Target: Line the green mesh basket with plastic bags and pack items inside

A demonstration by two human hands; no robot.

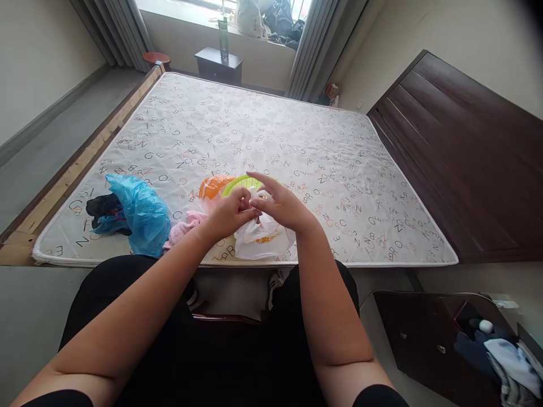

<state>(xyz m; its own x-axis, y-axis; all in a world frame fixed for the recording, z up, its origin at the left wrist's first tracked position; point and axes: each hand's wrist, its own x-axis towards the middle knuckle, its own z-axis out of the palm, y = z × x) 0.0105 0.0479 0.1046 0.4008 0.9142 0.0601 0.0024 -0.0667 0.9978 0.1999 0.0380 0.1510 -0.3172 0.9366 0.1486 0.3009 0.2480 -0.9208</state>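
My left hand (232,212) is closed, its fingertips curled together over a white plastic bag (267,247) with a small orange print. What it pinches, if anything, is too small to make out. Against it rests the thumb of my right hand (282,204), whose other fingers stretch out apart. Partly hidden behind both hands is a lime green basket (240,182). Beside it lies an orange bag (212,185). A pink cloth (182,232) lies left of my left hand, touching a crumpled blue plastic bag (146,212) with a dark item (102,209) next to it.
Everything lies near the front edge of a letter-printed mattress (254,124). A dark headboard (462,152) rises on the right. Below it stands a dark cabinet (418,328) with clothes (509,362) on top. A bottle (223,39) stands on a far nightstand (212,59).
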